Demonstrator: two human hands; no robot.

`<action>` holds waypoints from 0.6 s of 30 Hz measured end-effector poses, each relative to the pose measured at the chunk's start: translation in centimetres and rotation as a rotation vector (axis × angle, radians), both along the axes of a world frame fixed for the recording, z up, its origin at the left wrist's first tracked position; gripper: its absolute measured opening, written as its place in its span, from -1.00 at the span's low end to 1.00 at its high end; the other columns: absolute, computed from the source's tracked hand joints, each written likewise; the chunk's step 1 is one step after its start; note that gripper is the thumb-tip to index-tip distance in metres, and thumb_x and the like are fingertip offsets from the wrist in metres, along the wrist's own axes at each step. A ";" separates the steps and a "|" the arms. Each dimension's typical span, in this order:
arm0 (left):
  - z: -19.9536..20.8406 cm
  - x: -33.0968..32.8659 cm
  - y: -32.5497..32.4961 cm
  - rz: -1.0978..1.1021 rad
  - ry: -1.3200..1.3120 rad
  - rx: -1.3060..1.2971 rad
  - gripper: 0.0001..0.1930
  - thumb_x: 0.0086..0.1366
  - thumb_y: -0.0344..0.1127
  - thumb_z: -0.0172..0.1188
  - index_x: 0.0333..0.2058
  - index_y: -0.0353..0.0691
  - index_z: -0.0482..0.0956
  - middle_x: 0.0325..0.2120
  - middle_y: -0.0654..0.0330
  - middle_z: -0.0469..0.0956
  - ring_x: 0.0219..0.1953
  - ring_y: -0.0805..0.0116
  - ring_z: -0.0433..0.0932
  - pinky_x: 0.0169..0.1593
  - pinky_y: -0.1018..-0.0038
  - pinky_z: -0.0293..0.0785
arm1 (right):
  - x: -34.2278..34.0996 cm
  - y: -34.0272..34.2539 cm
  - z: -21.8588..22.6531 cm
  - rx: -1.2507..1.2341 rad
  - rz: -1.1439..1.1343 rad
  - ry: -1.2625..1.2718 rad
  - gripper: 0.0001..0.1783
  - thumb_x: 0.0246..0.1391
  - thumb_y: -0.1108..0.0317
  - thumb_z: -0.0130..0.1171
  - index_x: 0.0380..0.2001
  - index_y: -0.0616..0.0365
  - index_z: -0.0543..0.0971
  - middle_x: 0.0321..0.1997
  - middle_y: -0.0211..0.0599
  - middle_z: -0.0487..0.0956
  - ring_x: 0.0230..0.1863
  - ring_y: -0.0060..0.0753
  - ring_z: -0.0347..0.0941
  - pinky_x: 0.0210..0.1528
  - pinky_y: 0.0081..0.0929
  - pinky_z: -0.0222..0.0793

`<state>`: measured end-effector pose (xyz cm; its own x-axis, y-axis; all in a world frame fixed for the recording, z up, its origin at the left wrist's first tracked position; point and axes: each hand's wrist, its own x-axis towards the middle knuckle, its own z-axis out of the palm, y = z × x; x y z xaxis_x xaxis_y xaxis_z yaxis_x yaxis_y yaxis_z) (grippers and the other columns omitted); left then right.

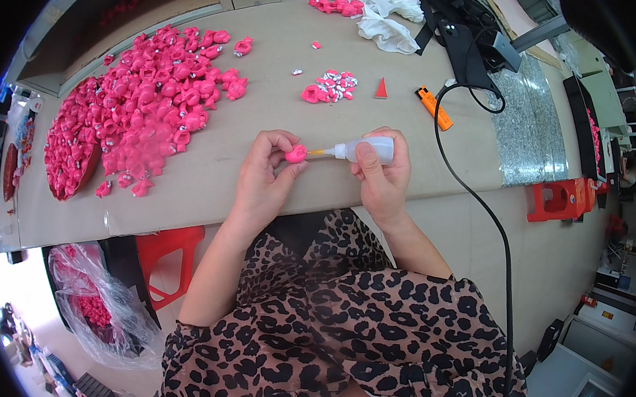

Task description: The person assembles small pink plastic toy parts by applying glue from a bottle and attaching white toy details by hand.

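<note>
Between thumb and fingers, my left hand (268,169) pinches a small pink plastic piece (296,154) above the near part of the table. My right hand (386,168) grips a white squeeze bottle (377,150), held sideways. Its thin yellowish nozzle (321,152) points left and its tip reaches the pink piece; whether it enters the piece I cannot tell. Beyond my hands lies a little pile of small white-and-pink parts (339,84), with a pink piece (314,94) beside it. A large heap of pink pieces (155,84) covers the table's left side.
A red bowl (89,177) of pink pieces sits at far left. An orange lighter (433,108), a red triangular piece (381,88), crumpled white tissue (390,24) and a black bag (460,11) lie rightward. A black cable (492,216) hangs over the front edge.
</note>
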<state>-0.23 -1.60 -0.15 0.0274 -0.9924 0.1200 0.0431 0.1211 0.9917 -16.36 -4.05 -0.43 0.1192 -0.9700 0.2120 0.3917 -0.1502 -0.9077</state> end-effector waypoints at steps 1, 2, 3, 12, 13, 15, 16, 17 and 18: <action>-0.1 -0.1 0.0 0.012 -0.021 -0.030 -0.73 -0.02 -0.72 0.03 -0.38 -0.31 0.19 -0.33 0.18 0.28 -0.25 0.51 0.33 -0.11 0.59 0.34 | 0.0 0.1 0.0 0.011 0.003 -0.022 -0.81 -0.02 0.41 0.04 -0.40 0.17 0.24 -0.44 -0.42 0.28 -0.57 -0.71 0.21 -0.56 -0.76 0.15; -0.1 -0.1 0.0 0.023 -0.042 -0.060 -0.74 -0.02 -0.72 0.03 -0.40 -0.31 0.18 -0.33 0.17 0.28 -0.27 0.51 0.34 -0.13 0.59 0.36 | 0.1 0.1 0.0 0.023 0.006 -0.044 -0.81 -0.02 0.41 0.04 -0.40 0.17 0.24 -0.44 -0.42 0.28 -0.57 -0.71 0.21 -0.56 -0.77 0.14; -0.1 -0.2 0.0 0.023 -0.042 -0.060 -0.74 -0.02 -0.72 0.03 -0.40 -0.31 0.18 -0.33 0.17 0.28 -0.27 0.51 0.34 -0.13 0.59 0.36 | 0.1 0.2 0.0 0.023 0.007 -0.044 -0.81 -0.02 0.41 0.04 -0.40 0.17 0.24 -0.44 -0.42 0.28 -0.57 -0.71 0.21 -0.56 -0.77 0.14; -0.1 -0.2 0.0 0.026 -0.058 -0.054 -0.74 -0.01 -0.71 0.03 -0.42 -0.31 0.16 -0.36 0.16 0.30 -0.29 0.52 0.34 -0.14 0.59 0.38 | 0.3 0.4 0.0 -0.002 0.018 -0.074 -0.81 -0.03 0.43 0.04 -0.38 0.18 0.24 -0.42 -0.41 0.27 -0.56 -0.69 0.23 -0.55 -0.75 0.16; 0.0 -0.2 0.0 0.029 -0.071 -0.048 -0.75 -0.01 -0.71 0.03 -0.42 -0.31 0.16 -0.36 0.16 0.30 -0.29 0.52 0.34 -0.14 0.59 0.38 | 0.3 0.4 -0.1 -0.017 0.005 -0.050 -0.82 -0.01 0.41 0.02 -0.39 0.17 0.24 -0.41 -0.40 0.26 -0.58 -0.69 0.22 -0.58 -0.75 0.13; 0.0 -0.2 0.0 0.033 -0.085 -0.043 -0.75 -0.01 -0.70 0.03 -0.42 -0.31 0.16 -0.36 0.16 0.30 -0.29 0.52 0.34 -0.14 0.59 0.38 | 0.4 0.4 -0.2 -0.031 -0.007 -0.027 -0.83 0.01 0.39 0.00 -0.39 0.17 0.24 -0.41 -0.40 0.26 -0.59 -0.68 0.22 -0.61 -0.75 0.10; 0.0 -0.2 0.0 0.034 -0.073 -0.036 -0.75 -0.01 -0.70 0.03 -0.42 -0.31 0.16 -0.36 0.16 0.30 -0.28 0.51 0.34 -0.14 0.59 0.38 | 0.4 0.3 -0.2 -0.033 -0.011 -0.025 -0.83 0.01 0.40 0.00 -0.39 0.17 0.24 -0.42 -0.40 0.26 -0.60 -0.67 0.22 -0.61 -0.75 0.10; 0.0 -0.3 0.0 0.036 -0.061 -0.029 -0.75 0.00 -0.70 0.03 -0.42 -0.31 0.16 -0.36 0.16 0.31 -0.28 0.51 0.35 -0.14 0.58 0.38 | 0.4 0.3 -0.2 -0.036 -0.017 -0.023 -0.84 0.01 0.40 0.00 -0.39 0.17 0.24 -0.43 -0.40 0.27 -0.60 -0.67 0.22 -0.61 -0.75 0.10; 0.0 -0.3 0.0 0.036 -0.061 -0.029 -0.75 0.00 -0.70 0.03 -0.42 -0.31 0.16 -0.36 0.16 0.31 -0.28 0.51 0.35 -0.14 0.58 0.38 | 0.3 0.3 -0.2 -0.036 -0.017 -0.022 -0.84 0.01 0.40 0.00 -0.39 0.17 0.24 -0.43 -0.40 0.27 -0.60 -0.67 0.22 -0.61 -0.75 0.10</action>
<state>-0.48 -1.58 -0.12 0.0544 -0.9871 0.1509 -0.0220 0.1499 0.9885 -16.06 -3.72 -0.62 0.0978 -0.9636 0.2489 0.4091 -0.1891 -0.8927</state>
